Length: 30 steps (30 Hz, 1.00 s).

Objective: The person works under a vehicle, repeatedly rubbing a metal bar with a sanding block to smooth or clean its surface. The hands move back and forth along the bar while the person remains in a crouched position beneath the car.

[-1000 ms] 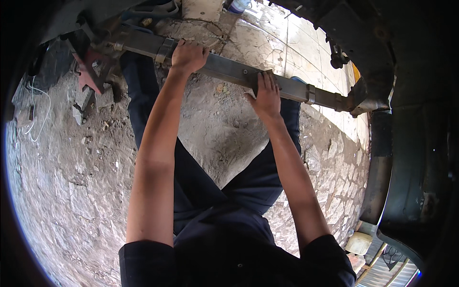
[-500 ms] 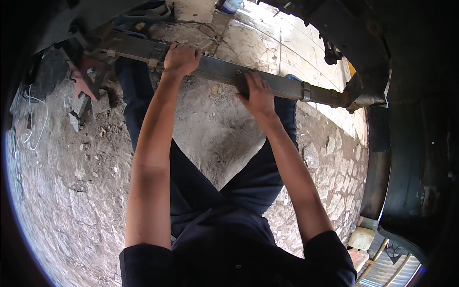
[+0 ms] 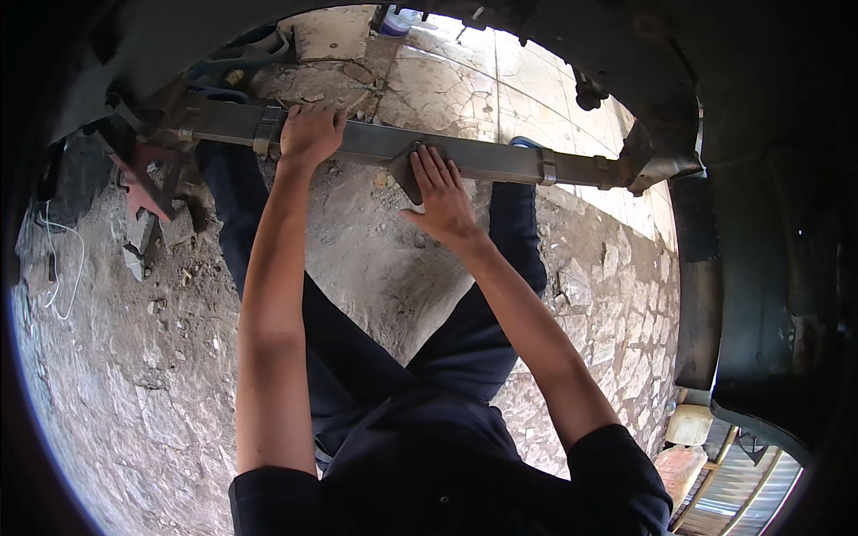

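Note:
A long grey metal bar (image 3: pixel 500 161) with clamp-like bands runs across in front of me, above my spread legs. My left hand (image 3: pixel 311 137) is closed over its left part, the fingers hooked over the far edge. Further right, my right hand (image 3: pixel 440 195) presses a dark, stiff sheet that looks like sandpaper (image 3: pixel 404 177) onto the bar. The fingers lie nearly straight over it, with the thumb out to the side. One corner of the sheet hangs below the bar's near edge.
A reddish stand (image 3: pixel 147 183) sits under the left end, beside broken stones and a white cord (image 3: pixel 61 268). Dark vehicle-like bodywork (image 3: pixel 778 295) curves around the top and right. Below are dusty ground (image 3: pixel 375 259) and pale tiles (image 3: pixel 456 89).
My right hand has slid left along the bar with the sheet, more of which now shows. My left hand keeps its place on the bar. The whole view has shifted slightly.

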Available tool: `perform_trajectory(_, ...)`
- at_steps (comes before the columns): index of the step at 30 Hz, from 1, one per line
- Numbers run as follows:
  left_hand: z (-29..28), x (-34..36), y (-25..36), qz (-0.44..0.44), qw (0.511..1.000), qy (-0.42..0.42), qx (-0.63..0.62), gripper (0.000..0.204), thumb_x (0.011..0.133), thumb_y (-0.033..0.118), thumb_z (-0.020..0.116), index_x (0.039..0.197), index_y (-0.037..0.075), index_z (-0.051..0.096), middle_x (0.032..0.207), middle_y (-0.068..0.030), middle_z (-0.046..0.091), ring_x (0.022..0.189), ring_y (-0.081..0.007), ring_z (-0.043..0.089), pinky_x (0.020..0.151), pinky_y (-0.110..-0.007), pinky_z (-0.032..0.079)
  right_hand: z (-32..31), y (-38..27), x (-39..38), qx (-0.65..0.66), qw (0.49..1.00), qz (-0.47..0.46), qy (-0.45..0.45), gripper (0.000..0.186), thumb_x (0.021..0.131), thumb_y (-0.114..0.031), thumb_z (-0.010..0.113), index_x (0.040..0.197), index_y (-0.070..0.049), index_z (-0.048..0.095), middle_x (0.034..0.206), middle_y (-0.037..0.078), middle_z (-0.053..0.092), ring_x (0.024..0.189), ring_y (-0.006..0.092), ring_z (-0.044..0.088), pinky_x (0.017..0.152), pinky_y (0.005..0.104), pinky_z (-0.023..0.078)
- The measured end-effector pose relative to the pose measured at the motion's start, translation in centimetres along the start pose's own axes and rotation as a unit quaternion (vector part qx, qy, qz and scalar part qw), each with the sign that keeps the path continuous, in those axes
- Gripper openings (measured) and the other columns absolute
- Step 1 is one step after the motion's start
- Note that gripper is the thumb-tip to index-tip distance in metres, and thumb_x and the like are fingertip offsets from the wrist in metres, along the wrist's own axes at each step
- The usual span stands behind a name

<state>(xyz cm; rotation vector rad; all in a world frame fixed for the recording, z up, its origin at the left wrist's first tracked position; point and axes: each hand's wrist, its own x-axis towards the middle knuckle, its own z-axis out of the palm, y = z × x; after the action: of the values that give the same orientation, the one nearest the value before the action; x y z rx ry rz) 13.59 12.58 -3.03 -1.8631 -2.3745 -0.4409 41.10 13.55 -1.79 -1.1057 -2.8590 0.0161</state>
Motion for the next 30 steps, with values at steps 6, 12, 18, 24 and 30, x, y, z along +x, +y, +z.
perform_trajectory(6, 0.1, 0.1, -0.2, -0.004, 1.000, 0.000, 0.008, 0.040, 0.100, 0.036, 0.040, 0.099, 0.009, 0.070, 0.105, -0.0097, 0.067, 0.106, -0.0254, 0.059, 0.100, -0.042, 0.038, -0.2, -0.7, 0.8, -0.077, 0.989, 0.125, -0.021, 0.097, 0.084, -0.044, 0.070, 0.153, -0.003, 0.016, 0.160, 0.015, 0.015, 0.149, 0.0272, 0.011, 0.121, 0.0440, 0.013)
perform_trajectory(12, 0.9, -0.1, -0.5, 0.011, 0.999, 0.046, -0.007, 0.040, 0.099, 0.036, 0.041, 0.095, 0.009, 0.071, 0.099, -0.0106, 0.068, 0.103, -0.0261, 0.061, 0.099, -0.042, 0.039, 0.0, 1.3, 0.6, -0.059, 0.994, 0.089, -0.008, 0.096, 0.083, -0.038, 0.072, 0.153, -0.004, 0.016, 0.160, 0.014, 0.017, 0.148, 0.0270, 0.014, 0.121, 0.0452, 0.014)
perform_trajectory(18, 1.0, -0.3, -0.5, 0.012, 0.999, 0.049, -0.014, 0.038, 0.098, 0.035, 0.042, 0.096, 0.009, 0.070, 0.100, -0.0105, 0.068, 0.103, -0.0268, 0.061, 0.099, -0.042, 0.038, 0.4, 0.5, 0.0, -0.012, 0.998, -0.055, -0.002, 0.096, 0.080, -0.031, 0.075, 0.152, -0.004, 0.018, 0.159, 0.013, 0.021, 0.148, 0.0278, 0.016, 0.120, 0.0469, 0.016)
perform_trajectory(24, 0.7, 0.2, -0.3, 0.002, 0.999, 0.031, -0.005, 0.038, 0.098, 0.035, 0.042, 0.097, 0.009, 0.070, 0.102, -0.0107, 0.068, 0.105, -0.0274, 0.060, 0.101, -0.042, 0.038, 0.8, 1.0, 0.1, -0.067, 0.995, 0.067, 0.025, 0.097, 0.079, -0.034, 0.076, 0.153, -0.008, 0.019, 0.158, 0.013, 0.022, 0.147, 0.0296, 0.020, 0.120, 0.0451, 0.017)
perform_trajectory(30, 0.7, -0.1, -0.4, -0.002, 1.000, 0.022, -0.012, 0.040, 0.099, 0.035, 0.041, 0.097, 0.008, 0.070, 0.102, -0.0110, 0.069, 0.105, -0.0276, 0.061, 0.102, -0.042, 0.038, 0.2, 3.0, -0.1, -0.041, 0.994, 0.085, 0.058, 0.097, 0.076, -0.029, 0.078, 0.152, -0.007, 0.022, 0.157, 0.015, 0.024, 0.146, 0.0296, 0.021, 0.120, 0.0462, 0.018)
